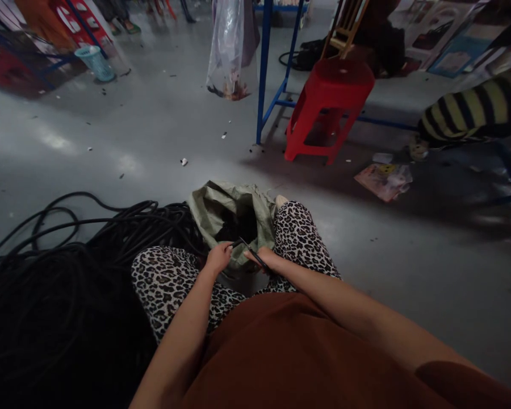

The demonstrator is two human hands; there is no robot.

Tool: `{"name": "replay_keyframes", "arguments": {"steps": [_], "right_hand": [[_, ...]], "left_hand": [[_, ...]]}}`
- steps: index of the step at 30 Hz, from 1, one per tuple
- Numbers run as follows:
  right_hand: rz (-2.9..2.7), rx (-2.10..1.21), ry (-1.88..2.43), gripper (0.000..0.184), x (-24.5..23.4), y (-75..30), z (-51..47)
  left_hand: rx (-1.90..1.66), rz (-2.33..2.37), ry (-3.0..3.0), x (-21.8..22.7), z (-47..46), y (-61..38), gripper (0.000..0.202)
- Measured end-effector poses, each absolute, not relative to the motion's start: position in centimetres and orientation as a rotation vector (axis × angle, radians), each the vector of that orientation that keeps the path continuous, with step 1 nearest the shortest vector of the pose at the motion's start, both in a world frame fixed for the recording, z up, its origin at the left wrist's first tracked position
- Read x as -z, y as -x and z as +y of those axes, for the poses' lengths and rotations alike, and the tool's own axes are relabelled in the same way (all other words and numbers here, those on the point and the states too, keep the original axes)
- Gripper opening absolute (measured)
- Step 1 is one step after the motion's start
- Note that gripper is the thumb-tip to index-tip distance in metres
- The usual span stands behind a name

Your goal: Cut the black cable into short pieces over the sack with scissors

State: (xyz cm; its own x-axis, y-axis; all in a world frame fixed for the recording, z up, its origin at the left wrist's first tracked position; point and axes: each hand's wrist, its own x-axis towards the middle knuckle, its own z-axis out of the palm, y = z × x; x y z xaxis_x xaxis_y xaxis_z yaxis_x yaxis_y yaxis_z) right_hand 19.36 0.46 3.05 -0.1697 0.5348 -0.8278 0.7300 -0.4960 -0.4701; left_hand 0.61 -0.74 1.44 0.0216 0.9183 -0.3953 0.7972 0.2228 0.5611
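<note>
The person sits low on a grey concrete floor (153, 130), which is smooth and a little shiny, with small scraps and bits of paper scattered on it. The legs, in spotted trousers (170, 278), are spread to both sides of an open green sack (221, 207) standing on the floor between the knees.

Over the mouth of this sack the two hands hold a thin black piece (249, 250), which looks like a short length of cable. The left hand (218, 258) has its fingers pinched on the far end of it. The right hand (267, 259) has its fingers closed around the near end, and the piece runs slanted from one hand to the other.

At the left of the person, touching the leg, lies a big heap of black cable (68, 272), with loops spreading over the floor.

Farther away, on the right, stands a red plastic stool (330, 96) beside a blue metal frame (264, 68). A clear plastic bag (232, 45) hangs near this frame, with some dark things at its bottom. Far to the left is a small pale blue basket (96, 61). On the floor to the right of the stool lies a flat packet (385, 179), and behind it I see something with yellow and black stripes (472, 111).

The room is rather dark.
</note>
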Motion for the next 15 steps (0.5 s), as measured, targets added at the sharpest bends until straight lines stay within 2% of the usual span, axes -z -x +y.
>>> {"name": "replay_keyframes", "arguments": {"steps": [9, 15], "right_hand": [[1.249, 2.012, -1.831, 0.059, -3.39, -18.89, 0.25], [1.301, 2.006, -1.816, 0.056, -4.02, -18.91, 0.14]], "left_hand": [[-0.428, 1.864, -1.488, -0.55, -0.55, -0.38, 0.036], [-0.429, 1.811, -1.52, -0.66, -0.66, -0.54, 0.034]]}}
